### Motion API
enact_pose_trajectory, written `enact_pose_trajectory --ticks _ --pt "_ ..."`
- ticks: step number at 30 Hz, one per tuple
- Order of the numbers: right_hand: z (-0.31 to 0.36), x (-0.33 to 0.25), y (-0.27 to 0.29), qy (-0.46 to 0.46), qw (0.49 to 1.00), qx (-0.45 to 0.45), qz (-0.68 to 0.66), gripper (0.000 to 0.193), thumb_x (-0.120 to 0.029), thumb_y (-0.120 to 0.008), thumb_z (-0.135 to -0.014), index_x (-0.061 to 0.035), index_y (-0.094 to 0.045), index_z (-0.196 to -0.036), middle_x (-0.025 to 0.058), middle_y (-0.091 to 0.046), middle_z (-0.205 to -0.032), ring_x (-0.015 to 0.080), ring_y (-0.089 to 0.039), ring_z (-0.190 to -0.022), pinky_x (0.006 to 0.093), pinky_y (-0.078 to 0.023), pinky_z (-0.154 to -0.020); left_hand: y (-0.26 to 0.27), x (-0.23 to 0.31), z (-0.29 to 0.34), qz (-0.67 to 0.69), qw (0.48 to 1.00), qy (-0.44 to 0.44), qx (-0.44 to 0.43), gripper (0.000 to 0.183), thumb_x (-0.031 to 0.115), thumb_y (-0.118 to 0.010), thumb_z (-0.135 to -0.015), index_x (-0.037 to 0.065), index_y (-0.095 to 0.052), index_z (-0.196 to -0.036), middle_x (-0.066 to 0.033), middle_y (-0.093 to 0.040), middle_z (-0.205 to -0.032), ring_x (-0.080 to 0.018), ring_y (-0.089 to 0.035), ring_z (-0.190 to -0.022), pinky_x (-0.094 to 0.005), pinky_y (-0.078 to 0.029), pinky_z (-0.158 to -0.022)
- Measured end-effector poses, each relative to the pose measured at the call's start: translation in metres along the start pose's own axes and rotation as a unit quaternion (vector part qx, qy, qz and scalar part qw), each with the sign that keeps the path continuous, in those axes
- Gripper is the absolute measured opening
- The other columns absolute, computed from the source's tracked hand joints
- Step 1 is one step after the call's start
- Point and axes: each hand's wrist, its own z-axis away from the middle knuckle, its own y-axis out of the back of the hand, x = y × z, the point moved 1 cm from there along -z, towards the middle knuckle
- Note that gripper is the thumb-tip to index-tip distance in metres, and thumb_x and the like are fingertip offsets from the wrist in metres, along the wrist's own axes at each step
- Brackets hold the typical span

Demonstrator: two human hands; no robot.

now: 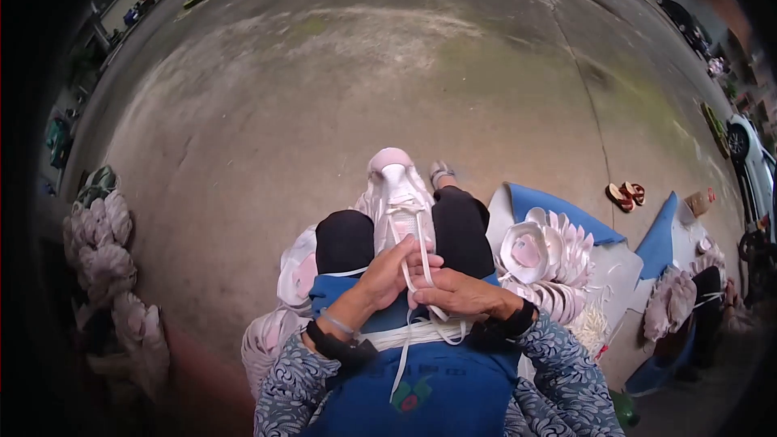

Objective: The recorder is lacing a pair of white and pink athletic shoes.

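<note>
A pink and white shoe upper (396,182) is held between my knees, its toe pointing away from me. White shoelace (401,364) runs through its eyelets, and the two ends come back toward my lap. My left hand (388,273) is closed on the lace just behind the upper. Close beside it, my right hand (461,292) is closed too, with lace passing between its fingers. One loose end hangs down over my blue apron (453,388). A bundle of white laces (396,338) lies across my lap under my hands.
Shoe uppers are piled at my right (557,255) on a blue-and-white sheet (558,214), and more stacks (298,275) stand at my left. Heaps of uppers (105,267) sit at far left. Sandals (625,196) lie at right; another person's dark-clothed leg (706,311) shows beyond.
</note>
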Motion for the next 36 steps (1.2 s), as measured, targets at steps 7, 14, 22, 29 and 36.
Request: enact_pose_trajectory --ticks 7,14,22,29,36 --pt "-0.016 0.007 -0.004 -0.032 0.99 -0.057 0.128 0.028 -0.025 -0.046 -0.098 -0.0004 -0.058 -0.096 0.0202 -0.059 -0.086 0.0371 -0.058 -0.081 0.0407 -0.047 -0.076 0.019 -0.012 0.017 0.101 0.988 -0.084 0.075 0.027 0.026 -0.049 -0.098 0.0 -0.057 -0.1 0.0002 -0.048 -0.063 -0.0129 -0.048 -0.056 -0.0296 -0.049 -0.065" --pt "-0.015 -0.01 0.009 -0.046 0.992 0.097 0.058 0.033 -0.028 -0.054 -0.095 0.0023 -0.065 -0.087 0.0118 -0.062 -0.071 0.0174 -0.058 -0.066 0.0307 -0.047 -0.064 0.011 -0.019 0.044 -0.369 0.916 -0.132 0.093 0.035 0.028 -0.038 -0.102 0.001 -0.058 -0.093 -0.0006 -0.049 -0.061 -0.0096 -0.046 -0.059 -0.0254 -0.041 -0.057" --pt "-0.041 0.01 -0.002 -0.123 0.961 0.139 -0.205 0.025 -0.022 -0.053 -0.096 0.0013 -0.063 -0.097 0.0009 -0.061 -0.073 0.005 -0.051 -0.06 0.0192 -0.04 -0.051 -0.023 -0.022 0.061 -0.575 0.804 -0.148 -0.034 0.028 0.022 -0.039 -0.099 0.001 -0.057 -0.092 -0.0088 -0.057 -0.063 -0.025 -0.059 -0.06 -0.036 -0.046 -0.061" --pt "-0.031 0.01 0.004 -0.16 0.924 0.153 -0.311 0.015 -0.018 -0.054 -0.095 -0.005 -0.062 -0.094 -0.0084 -0.05 -0.057 0.0006 -0.035 -0.037 0.0164 -0.024 -0.032 0.011 0.033 0.044 -0.558 0.726 -0.29 0.277 0.016 0.016 -0.055 -0.092 0.001 -0.057 -0.093 -0.0144 -0.059 -0.07 -0.03 -0.061 -0.067 -0.0381 -0.047 -0.059" --pt "-0.037 0.009 0.003 -0.161 0.93 0.146 -0.298 0.017 -0.018 -0.053 -0.094 -0.0046 -0.064 -0.093 -0.0088 -0.05 -0.058 0.0001 -0.036 -0.038 0.0159 -0.025 -0.033 0.022 0.047 0.01 -0.668 0.599 -0.348 0.272 0.013 0.014 -0.056 -0.089 0.005 -0.053 -0.098 -0.0162 -0.061 -0.093 -0.0384 -0.063 -0.077 -0.0459 -0.05 -0.063"
